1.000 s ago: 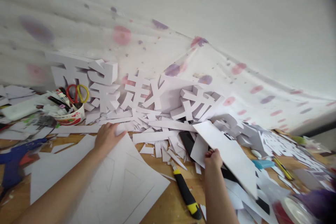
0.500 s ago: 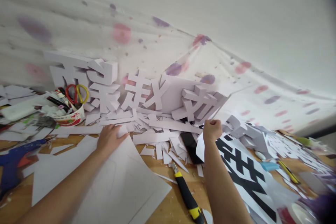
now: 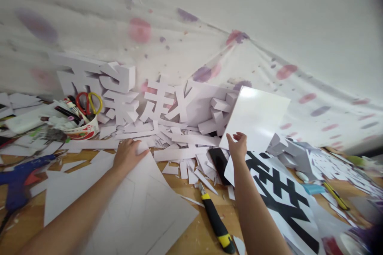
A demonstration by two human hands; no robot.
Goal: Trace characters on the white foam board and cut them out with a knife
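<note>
My left hand grips the far edge of a large white foam sheet, its thumb along the front. Faint drawn lines mark the sheet. My right hand has its fingers apart just in front of the lower edge of a blank, glossy white panel. That panel leans upright and covers part of a white 3D character. Below my right wrist lies paper printed with a bold black character. Between my forearms rests a black and yellow utility knife.
White cut-out characters stand along the back. White offcuts and a black phone lie before them. At left are a tub holding scissors and a blue glue gun. A yellow cutter lies at right.
The white panel at the right has turned from edge-on to face me, covering part of the character behind. My right hand has opened from a closed grip. The left hand keeps its hold.
</note>
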